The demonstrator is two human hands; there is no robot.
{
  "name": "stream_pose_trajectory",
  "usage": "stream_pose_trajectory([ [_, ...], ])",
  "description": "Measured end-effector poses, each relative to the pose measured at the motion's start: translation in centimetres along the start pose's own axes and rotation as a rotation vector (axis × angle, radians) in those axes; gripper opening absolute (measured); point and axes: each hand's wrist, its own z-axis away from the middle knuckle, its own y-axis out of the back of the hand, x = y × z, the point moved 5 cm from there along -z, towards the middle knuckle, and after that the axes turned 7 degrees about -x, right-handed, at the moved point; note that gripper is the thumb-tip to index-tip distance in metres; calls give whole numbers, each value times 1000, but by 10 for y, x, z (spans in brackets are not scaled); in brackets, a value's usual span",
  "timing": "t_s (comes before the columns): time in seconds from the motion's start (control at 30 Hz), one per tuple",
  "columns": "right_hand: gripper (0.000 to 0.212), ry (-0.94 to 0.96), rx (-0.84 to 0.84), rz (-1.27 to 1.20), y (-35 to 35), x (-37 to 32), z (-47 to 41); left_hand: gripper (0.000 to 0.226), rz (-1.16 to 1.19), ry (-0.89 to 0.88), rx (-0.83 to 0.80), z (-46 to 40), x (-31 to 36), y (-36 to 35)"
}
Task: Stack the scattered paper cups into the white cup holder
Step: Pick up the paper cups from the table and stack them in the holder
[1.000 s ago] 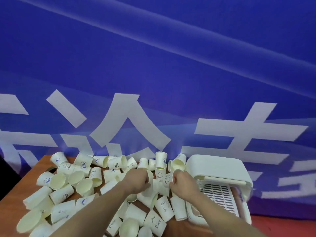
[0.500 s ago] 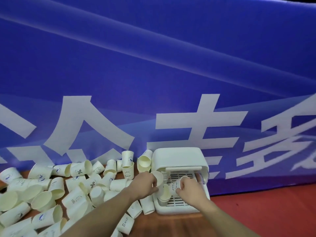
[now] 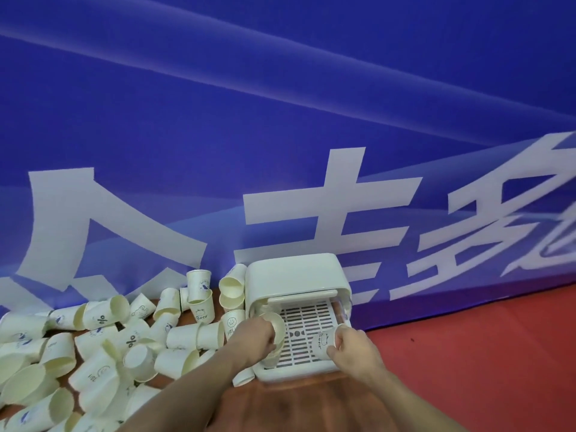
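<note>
White plastic cup holder (image 3: 293, 275) now sits under both your hands, which half a second ago were only arriving from the pile. Your left hand (image 3: 254, 338) grips a nested stack of cups (image 3: 276, 330) over the slatted tray's 9 o'clock edge; your right hand (image 3: 349, 349) grips a single cup (image 3: 322, 342) at 4 o'clock. Loading has begun, though many scattered cups (image 3: 103, 347) remain on the counter (image 3: 280, 406) at 9 o'clock.

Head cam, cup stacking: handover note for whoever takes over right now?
Left hand grips a cup at the left side of the white cup holder, over its slotted tray.
Right hand holds a printed cup on its side at the tray's right.
Done: cups seem to be in the holder's left side; count unclear.
Left: place both, then clear the scattered cups on the table.
</note>
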Motion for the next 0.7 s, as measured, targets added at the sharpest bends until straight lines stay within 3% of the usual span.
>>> stream_pose_trajectory([
  [0.17, 23, -37, -27, -30, -7, 14, -5, 26, -58, 22, -66, -13, 0, -17],
  [0.47, 19, 73, -17, 38, -7, -4, -11, 40, -91, 0, -100, -19, -1, -20],
  [0.7, 27, 304, -14, 248, -15, -50, -15, 36, -52, 49, -42, 4, -28, -3],
])
